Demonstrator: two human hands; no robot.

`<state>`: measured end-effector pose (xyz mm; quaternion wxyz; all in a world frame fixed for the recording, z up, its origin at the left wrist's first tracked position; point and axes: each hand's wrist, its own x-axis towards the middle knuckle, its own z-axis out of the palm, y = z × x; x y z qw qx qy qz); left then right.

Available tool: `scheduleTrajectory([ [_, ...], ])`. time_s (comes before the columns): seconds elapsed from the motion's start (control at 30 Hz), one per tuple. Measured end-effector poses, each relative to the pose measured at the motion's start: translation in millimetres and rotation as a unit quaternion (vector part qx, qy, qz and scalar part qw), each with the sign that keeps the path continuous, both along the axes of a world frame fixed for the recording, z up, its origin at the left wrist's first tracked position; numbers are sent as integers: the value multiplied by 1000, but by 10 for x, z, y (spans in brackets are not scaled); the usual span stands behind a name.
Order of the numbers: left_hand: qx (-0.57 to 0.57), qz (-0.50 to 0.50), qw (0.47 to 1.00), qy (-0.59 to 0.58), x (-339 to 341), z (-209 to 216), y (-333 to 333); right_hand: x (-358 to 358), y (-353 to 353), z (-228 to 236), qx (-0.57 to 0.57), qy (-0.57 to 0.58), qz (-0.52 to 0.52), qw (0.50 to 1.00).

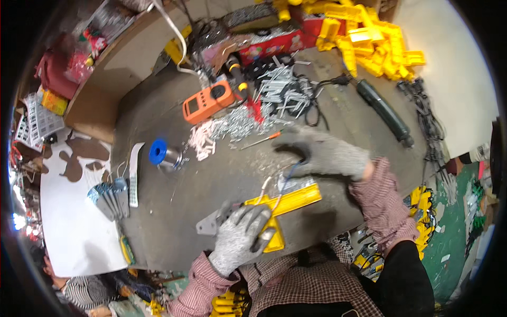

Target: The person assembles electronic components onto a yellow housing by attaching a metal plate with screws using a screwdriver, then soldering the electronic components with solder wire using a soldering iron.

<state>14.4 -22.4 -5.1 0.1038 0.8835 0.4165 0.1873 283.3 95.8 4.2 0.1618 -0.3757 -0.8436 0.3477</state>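
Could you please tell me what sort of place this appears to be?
It looks like a small assembly workshop, probably for electrical goods: the grey workbench bears an orange meter, a blue-ended spool and a heap of yellow plastic parts.

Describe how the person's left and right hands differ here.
The left hand is at the yellow casing parts, while the right hand is beyond them, near the blue wire. The left hand's fingers point mostly forward; the right hand's point leftward. Both are in gray gloves, with reddish patterned sleeves.
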Motion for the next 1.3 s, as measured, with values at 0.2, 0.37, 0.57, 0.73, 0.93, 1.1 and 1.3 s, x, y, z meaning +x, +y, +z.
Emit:
scheduleTrajectory([
  [0.2,-15,55,996,-64,-114,-51,1,227,202,-17,27,-31,14,999],
  [0.37,61,36,997,-25,-68,-139,-99,-216,262,248,205,-145,-133,959],
  [0.57,12,44,997,-57,-149,-205,-48,-142,-26,767,173,-33,-125,976],
  [0.73,78,41,996,-20,-173,-315,-100,-529,-207,650,214,-27,-133,967],
  [0.93,59,19,998,-26,-193,-484,-132,-679,-527,399,86,198,-8,976],
  [1.1,79,4,997,-27,-219,-513,-163,-679,-533,61,21,145,-70,987],
  [1.3,66,-2,998,-8,-213,-484,-157,-722,-514,133,108,56,7,993],
])
